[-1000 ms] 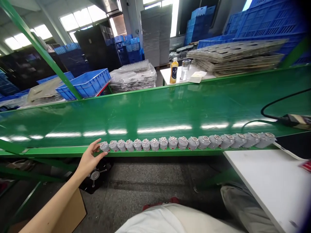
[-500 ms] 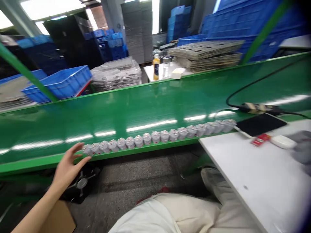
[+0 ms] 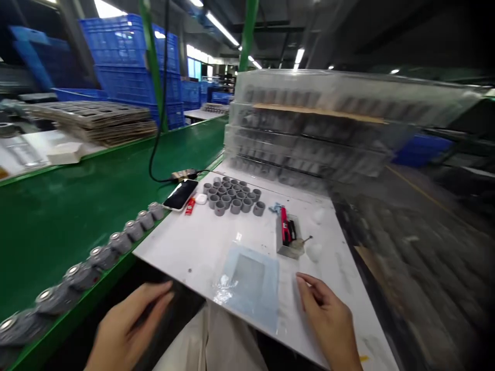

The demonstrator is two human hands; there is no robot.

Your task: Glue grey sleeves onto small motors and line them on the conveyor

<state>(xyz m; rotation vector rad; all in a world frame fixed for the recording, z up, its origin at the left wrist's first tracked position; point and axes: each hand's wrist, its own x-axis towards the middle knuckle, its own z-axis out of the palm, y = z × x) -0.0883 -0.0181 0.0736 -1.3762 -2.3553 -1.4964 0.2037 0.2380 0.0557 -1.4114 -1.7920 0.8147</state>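
My left hand hovers open below the near corner of the white table, holding nothing. My right hand rests on the table's near edge with its fingers loosely curled and nothing in them, just right of a clear blue-tinted plastic sheet. A row of several grey cylindrical parts lines the near edge of the green conveyor. A cluster of several grey rings stands further back on the table.
A phone, a small red item and a white earbud case lie by the cluster. A small tray with a red tool sits mid-table. Stacked clear trays of parts rise at the back. Blue crates stand beyond the conveyor.
The view has swung right from the conveyor to the white table. My left hand has left the end of the row of grey parts and drawn back; my right hand has come into view.
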